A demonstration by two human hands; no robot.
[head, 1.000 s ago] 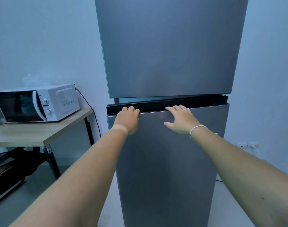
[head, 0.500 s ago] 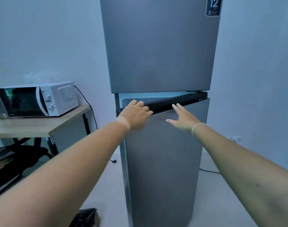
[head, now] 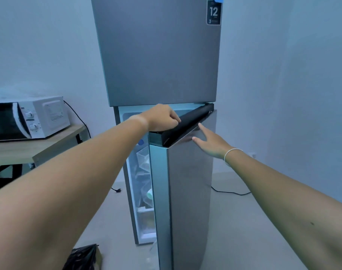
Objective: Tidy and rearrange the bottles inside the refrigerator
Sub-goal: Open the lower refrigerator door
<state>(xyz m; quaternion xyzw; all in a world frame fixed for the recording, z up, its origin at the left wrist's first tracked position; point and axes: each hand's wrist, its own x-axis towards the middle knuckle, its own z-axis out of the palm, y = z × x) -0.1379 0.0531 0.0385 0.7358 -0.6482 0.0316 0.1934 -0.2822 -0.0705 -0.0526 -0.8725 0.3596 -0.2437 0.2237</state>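
Note:
A tall grey two-door refrigerator [head: 158, 55] stands ahead. Its lower door [head: 187, 191] is swung partly open toward me, hinged on the right. My left hand [head: 162, 118] is curled over the black handle strip [head: 187, 125] along the door's top edge. My right hand [head: 211, 145] rests flat, fingers spread, on the door's outer face just below that strip. Through the gap at the left I see white shelves and clear bins [head: 144, 162] and a pale green-capped item [head: 149, 193]. No bottle shows clearly.
A white microwave [head: 30, 118] sits on a wooden table [head: 39, 145] at the left. A black bag [head: 82, 257] lies on the floor near the fridge's left foot. A black cable [head: 230, 192] runs along the floor at the right, with bare wall behind.
The lower door went from shut to a clear gap, its left edge swinging toward me. My left hand stayed on the handle strip; the interior shelves came into view.

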